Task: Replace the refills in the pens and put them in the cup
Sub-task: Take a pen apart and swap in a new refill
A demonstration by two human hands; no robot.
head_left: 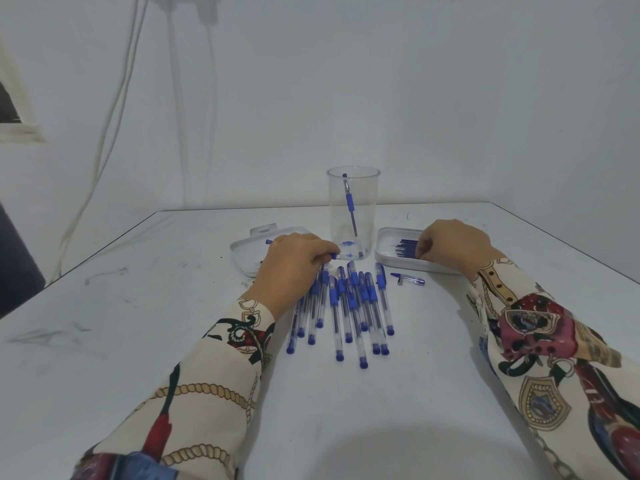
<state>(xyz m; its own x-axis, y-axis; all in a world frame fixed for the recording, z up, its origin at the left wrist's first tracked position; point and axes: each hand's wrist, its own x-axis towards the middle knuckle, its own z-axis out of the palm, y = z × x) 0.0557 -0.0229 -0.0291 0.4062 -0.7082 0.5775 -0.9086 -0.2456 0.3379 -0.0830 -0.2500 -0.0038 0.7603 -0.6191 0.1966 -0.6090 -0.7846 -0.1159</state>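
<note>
White table (138,341) carries pens (349,306), cup (352,209), perhaps trays (382,252).

blue pens (349,306), clear cup (352,213), white trays (384,252), rope-patterned cream sleeves (194,382).

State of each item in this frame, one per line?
cup: upright, one pen inside
pens on table: loose pile, uncapped
pen cap: lying alone
right tray: holds refills
left hand: grips a pen
right hand: fingers curled at refills

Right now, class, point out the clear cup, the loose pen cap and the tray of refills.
clear cup (353,216), head view, bare front wall.
loose pen cap (409,279), head view, mid-body.
tray of refills (389,261), head view, near rim.
</note>
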